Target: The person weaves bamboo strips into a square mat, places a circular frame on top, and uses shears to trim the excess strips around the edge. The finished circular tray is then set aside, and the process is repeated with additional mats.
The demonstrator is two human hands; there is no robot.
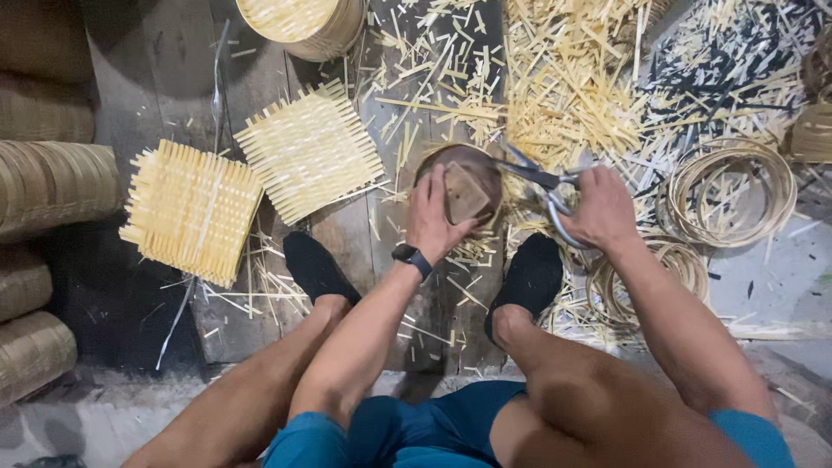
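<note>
Seen from above, the person sits with both feet in black socks on a plank floor (347,251) littered with bamboo offcuts. The left hand (433,217), a black watch (411,257) at its wrist, is pressed down with fingers closed over a small wooden block (466,192) that sits on top of a round dark form (468,160) between the feet. The right hand (602,208) is closed through the handles of a pair of large scissors (542,180), whose blades point left and reach the right edge of the round form, just beside the block. Left of the form lie two square woven bamboo mats with loose strip ends, one (309,149) near the left hand and another (191,210) farther left. A round woven basket (295,22) stands at the top edge. To the right of the right hand lie coiled bamboo hoops (732,191), and a heap of cut bamboo strips (563,87) spreads above the scissors.
</note>
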